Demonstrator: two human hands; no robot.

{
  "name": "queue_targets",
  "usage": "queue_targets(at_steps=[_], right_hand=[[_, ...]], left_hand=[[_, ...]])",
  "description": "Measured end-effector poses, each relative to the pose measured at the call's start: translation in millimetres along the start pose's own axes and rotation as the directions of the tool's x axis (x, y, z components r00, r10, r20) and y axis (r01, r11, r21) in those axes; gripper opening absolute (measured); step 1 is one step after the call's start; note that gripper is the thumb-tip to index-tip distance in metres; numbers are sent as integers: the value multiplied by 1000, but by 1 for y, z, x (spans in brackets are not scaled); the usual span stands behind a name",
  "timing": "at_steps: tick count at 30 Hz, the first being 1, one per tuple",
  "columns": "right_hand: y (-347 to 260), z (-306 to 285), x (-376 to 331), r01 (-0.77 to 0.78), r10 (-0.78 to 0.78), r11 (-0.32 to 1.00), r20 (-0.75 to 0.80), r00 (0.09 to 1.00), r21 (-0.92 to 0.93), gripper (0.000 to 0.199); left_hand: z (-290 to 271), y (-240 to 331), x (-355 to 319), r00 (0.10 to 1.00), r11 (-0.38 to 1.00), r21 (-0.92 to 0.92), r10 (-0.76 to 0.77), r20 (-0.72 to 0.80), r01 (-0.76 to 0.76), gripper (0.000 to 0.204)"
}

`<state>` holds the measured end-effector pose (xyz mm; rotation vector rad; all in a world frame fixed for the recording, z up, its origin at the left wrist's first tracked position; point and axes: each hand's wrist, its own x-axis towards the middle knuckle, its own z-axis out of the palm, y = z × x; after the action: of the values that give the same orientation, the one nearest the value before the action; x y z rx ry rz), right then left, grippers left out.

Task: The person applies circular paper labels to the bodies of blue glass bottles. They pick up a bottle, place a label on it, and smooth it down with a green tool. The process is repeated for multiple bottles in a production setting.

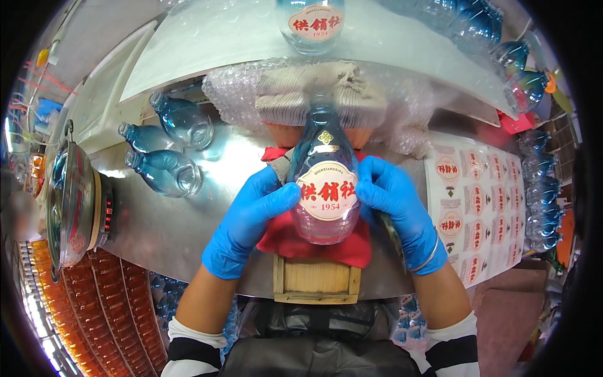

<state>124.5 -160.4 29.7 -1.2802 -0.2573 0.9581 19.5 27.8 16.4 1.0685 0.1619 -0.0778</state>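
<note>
A blue-tinted glass bottle lies in front of me with its neck pointing away. Its front carries a cream label with red lettering and a gold emblem higher up. My left hand, in a blue glove, grips the bottle's left side, thumb at the label's edge. From the right, my gloved right hand holds the opposite side, its thumb on the label's right edge. Something dark and thin shows under the right palm; its kind is unclear. The neck rests on a folded ribbed cloth, and a red cloth lies beneath the body.
A wooden block stands at the metal table's near edge. Three bottles lie at left, near a steel pot. Sheets of labels lie at right. Bubble wrap surrounds the cloth; another labelled bottle is beyond.
</note>
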Motion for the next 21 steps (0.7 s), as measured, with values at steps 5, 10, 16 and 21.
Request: queue_targets(at_steps=[5, 10, 16, 21], right_hand=[[-4, -3, 3, 2, -9, 997, 80, 997, 83, 25], [-6, 5, 4, 46, -50, 993, -30, 998, -112, 29], [-6, 3, 8, 12, -11, 999, 18, 1000, -52, 30], [-5, -1, 8, -33, 33, 999, 39, 999, 5, 26]], left_hand=[[-9, -1, 5, 1000, 997, 72, -1, 24, 0, 65], [11, 10, 3, 997, 995, 71, -67, -46, 70, 67], [6, 8, 3, 998, 998, -32, -60, -22, 59, 71], [1, 3, 3, 999, 999, -20, -42, -5, 42, 71]])
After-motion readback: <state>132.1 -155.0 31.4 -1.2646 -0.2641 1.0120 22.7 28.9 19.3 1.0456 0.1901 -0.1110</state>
